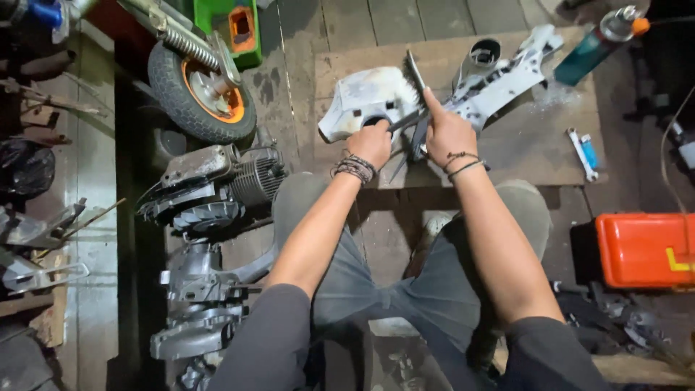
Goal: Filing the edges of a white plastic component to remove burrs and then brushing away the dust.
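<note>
Cleaning job looks partway through. Left hand (pixel 371 143) is clamped on the edge of the white metal casing (pixel 365 99) lying on the wooden board (pixel 521 148). Right hand (pixel 447 132) is fisted around a wire brush (pixel 415 72), forefinger stretched along it, bristles on the casing. Grime shows on the casing, and the second aluminium part (pixel 499 76) beside it waits untouched.

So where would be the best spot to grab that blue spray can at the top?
Probably around the middle of the spray can, coming from its open right side. It lies tilted on the wooden board, its round blue body bare, while the orange-tipped nozzle end looks too small for a firm grip. A white metal part sits close on its left.
</note>
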